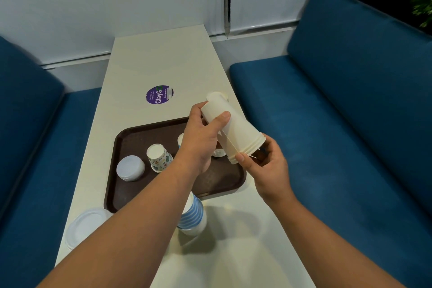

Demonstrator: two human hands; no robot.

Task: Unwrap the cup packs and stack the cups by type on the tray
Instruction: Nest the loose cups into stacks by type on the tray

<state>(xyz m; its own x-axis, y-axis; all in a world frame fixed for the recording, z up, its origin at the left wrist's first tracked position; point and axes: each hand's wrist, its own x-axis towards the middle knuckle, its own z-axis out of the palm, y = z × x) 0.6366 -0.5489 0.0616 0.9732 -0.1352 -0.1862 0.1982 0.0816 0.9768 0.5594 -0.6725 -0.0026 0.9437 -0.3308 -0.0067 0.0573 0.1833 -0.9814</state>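
Head view | white cup pack (233, 131) slants above tray (131, 138) | left hand (201, 138) grips base end | right hand (266, 166) pinches wrap at rim end

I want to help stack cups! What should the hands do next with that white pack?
Probably peel the wrap off. The left hand grips the white cup pack above the tray, and the right hand pinches clear film at its rim end, so the cups look wrapped.
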